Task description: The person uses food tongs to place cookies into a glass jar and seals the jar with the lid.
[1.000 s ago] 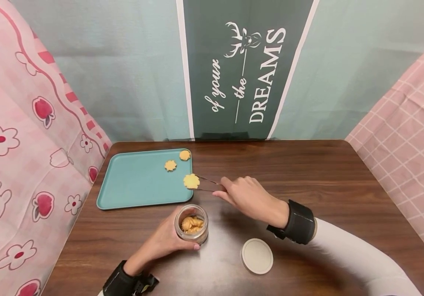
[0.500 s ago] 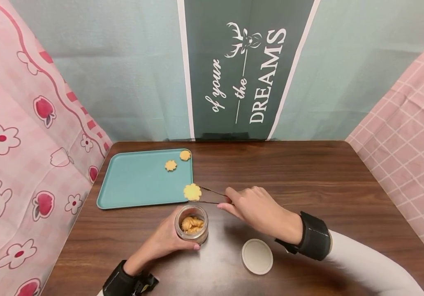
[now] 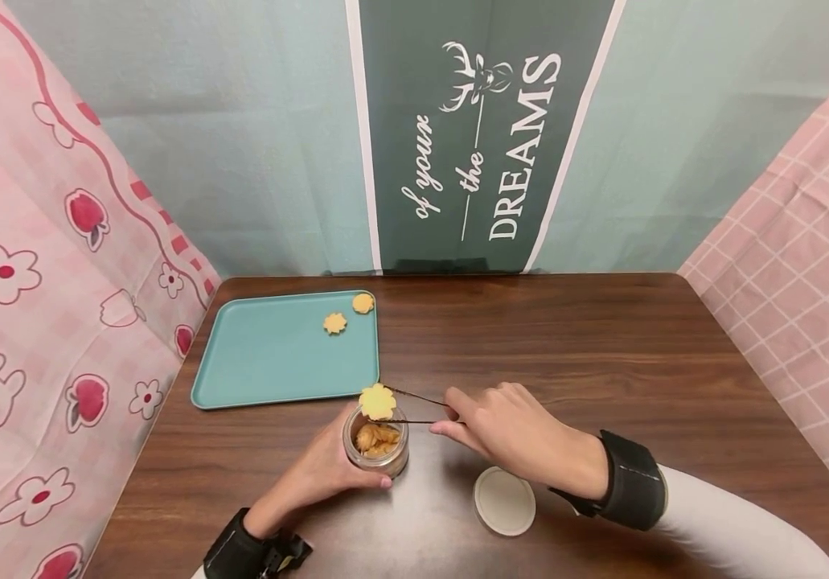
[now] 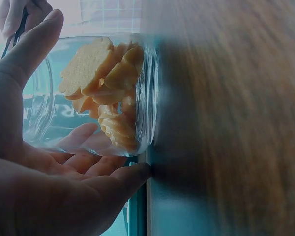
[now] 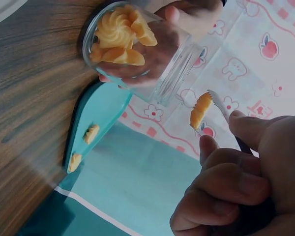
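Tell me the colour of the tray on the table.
The tray is teal, a flat blue-green; the head view shows it best.

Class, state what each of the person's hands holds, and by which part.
Left hand grips the clear glass jar round its side. Right hand pinches thin metal tweezers at their rear end; the tips clamp a yellow flower-shaped biscuit.

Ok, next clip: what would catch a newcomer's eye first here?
Probably the yellow flower-shaped cookie pinched in tweezers held by the right hand, just above the open glass jar of cookies that the left hand grips near the table's front edge. Next, the teal tray at the back left with two cookies on it, and the white lid lying right of the jar.
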`<state>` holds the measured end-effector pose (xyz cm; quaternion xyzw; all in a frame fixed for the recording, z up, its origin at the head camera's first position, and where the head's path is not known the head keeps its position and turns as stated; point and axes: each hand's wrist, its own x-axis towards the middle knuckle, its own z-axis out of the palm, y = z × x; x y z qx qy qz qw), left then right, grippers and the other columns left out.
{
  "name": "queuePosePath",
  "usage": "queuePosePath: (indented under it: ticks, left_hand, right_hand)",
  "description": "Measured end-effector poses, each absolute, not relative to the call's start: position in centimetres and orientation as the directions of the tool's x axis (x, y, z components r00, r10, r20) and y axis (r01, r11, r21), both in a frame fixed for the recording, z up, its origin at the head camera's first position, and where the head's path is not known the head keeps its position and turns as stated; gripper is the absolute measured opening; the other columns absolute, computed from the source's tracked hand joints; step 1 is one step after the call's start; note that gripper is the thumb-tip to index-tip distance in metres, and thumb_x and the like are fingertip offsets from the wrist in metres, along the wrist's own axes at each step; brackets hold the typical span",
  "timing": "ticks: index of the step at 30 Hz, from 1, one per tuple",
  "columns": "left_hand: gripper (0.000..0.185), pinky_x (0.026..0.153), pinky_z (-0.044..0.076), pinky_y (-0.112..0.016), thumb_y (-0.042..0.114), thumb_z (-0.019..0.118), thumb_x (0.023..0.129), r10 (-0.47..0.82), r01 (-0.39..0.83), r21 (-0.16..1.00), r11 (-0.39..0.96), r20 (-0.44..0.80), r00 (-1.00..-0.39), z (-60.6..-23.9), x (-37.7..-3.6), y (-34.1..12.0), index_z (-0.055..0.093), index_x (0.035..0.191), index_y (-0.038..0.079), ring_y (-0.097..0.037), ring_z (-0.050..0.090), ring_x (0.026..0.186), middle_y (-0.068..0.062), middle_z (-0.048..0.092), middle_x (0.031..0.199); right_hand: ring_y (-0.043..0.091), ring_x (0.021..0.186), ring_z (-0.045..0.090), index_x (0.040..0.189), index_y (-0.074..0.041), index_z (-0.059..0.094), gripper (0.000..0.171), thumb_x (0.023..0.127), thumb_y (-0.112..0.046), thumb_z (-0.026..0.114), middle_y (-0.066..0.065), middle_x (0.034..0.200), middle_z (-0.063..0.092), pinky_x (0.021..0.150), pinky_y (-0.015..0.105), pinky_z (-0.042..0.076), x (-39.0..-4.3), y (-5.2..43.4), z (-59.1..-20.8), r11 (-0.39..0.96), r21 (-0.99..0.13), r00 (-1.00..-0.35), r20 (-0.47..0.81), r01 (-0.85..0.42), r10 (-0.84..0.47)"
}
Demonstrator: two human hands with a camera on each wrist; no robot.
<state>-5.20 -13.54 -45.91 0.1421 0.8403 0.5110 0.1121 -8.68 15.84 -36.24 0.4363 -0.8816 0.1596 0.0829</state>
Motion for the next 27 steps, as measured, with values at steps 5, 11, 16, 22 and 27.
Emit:
queuePosePath:
  ticks: [5,11,16,22,27]
  left_hand:
    - [0.113,0.114,0.046,-0.053,0.032,0.103,0.065,0.353,0.128,0.888,0.441,-0.041,-0.935,-45.82,-5.24,-13.54,0.041,0.157,0.01,-0.024,0.06,0.131,-0.004,0.062,0.144]
    - [0.103,0.111,0.049,-0.046,0.032,0.103,0.065,0.352,0.142,0.881,0.451,-0.029,-0.936,-45.81,-5.29,-13.47,0.048,0.151,0.014,-0.019,0.062,0.126,0.001,0.065,0.137]
    - [0.102,0.113,0.046,-0.047,0.031,0.104,0.064,0.346,0.141,0.884,0.446,-0.026,-0.938,-45.8,-5.39,-13.46,0.05,0.15,0.017,-0.019,0.06,0.129,0.003,0.064,0.14]
    - [0.104,0.11,0.049,-0.047,0.033,0.103,0.064,0.349,0.151,0.877,0.455,-0.019,-0.937,-45.91,-5.37,-13.47,0.048,0.151,0.013,-0.019,0.061,0.126,0.0,0.064,0.139]
    - [0.105,0.109,0.049,-0.047,0.033,0.103,0.065,0.352,0.154,0.879,0.451,-0.017,-0.936,-45.91,-5.25,-13.55,0.048,0.152,0.013,-0.018,0.061,0.125,0.001,0.064,0.139]
  right_hand:
    - [-0.004,0.046,0.026,0.087,-0.019,0.056,0.038,0.109,-0.05,0.054,-0.019,0.057,0.035,0.044,0.017,0.018,-8.58,15.96,-36.07,0.559,-0.196,-0.591,0.302,-0.806,-0.748]
    - [-0.005,0.046,0.03,0.087,-0.018,0.057,0.039,0.109,-0.051,0.054,-0.019,0.057,0.039,0.042,0.016,0.021,-8.43,16.18,-36.0,0.538,-0.194,-0.572,0.295,-0.82,-0.765]
    - [-0.004,0.045,0.035,0.091,-0.015,0.059,0.038,0.109,-0.049,0.056,-0.018,0.058,0.045,0.042,0.016,0.024,-8.5,16.24,-35.79,0.526,-0.2,-0.562,0.295,-0.827,-0.772]
    - [-0.005,0.046,0.037,0.095,-0.016,0.062,0.035,0.108,-0.048,0.059,-0.017,0.057,0.047,0.043,0.016,0.029,-8.8,16.14,-35.69,0.534,-0.223,-0.578,0.287,-0.816,-0.764]
    - [-0.003,0.048,0.045,0.095,-0.015,0.062,0.035,0.107,-0.048,0.059,-0.014,0.059,0.055,0.045,0.018,0.037,-9.26,16.08,-35.82,0.536,-0.228,-0.582,0.317,-0.813,-0.749]
